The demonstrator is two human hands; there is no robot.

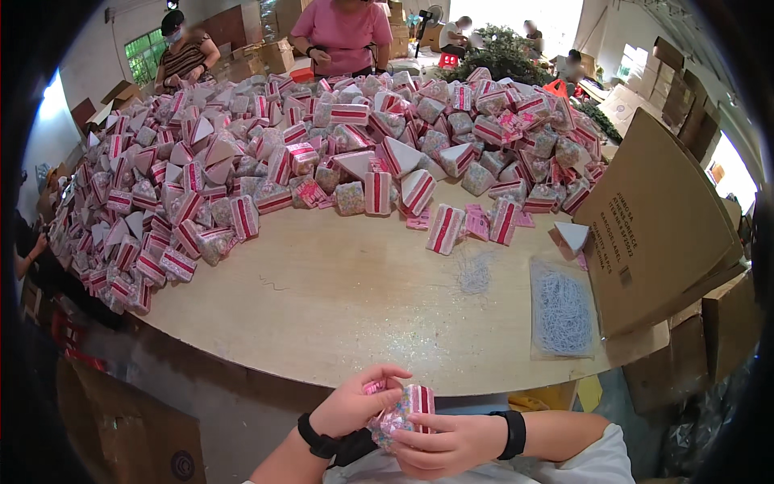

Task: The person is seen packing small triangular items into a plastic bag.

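Close to my body, just off the table's near edge, both hands are on one toy cake slice. It has white and pink layers with a red stripe, and its glittery side is dotted with pastel sprinkles. My left hand grips it from the left and above, with a bit of pink card showing by the fingers. From below and the right, my right hand wraps its fingers around the slice. My palms hide part of it.
A great heap of similar cake slices covers the far table. Loose pink cards lie at its front. Nearer are loose white strings and a bag of them. A cardboard box stands right. Other people work beyond.
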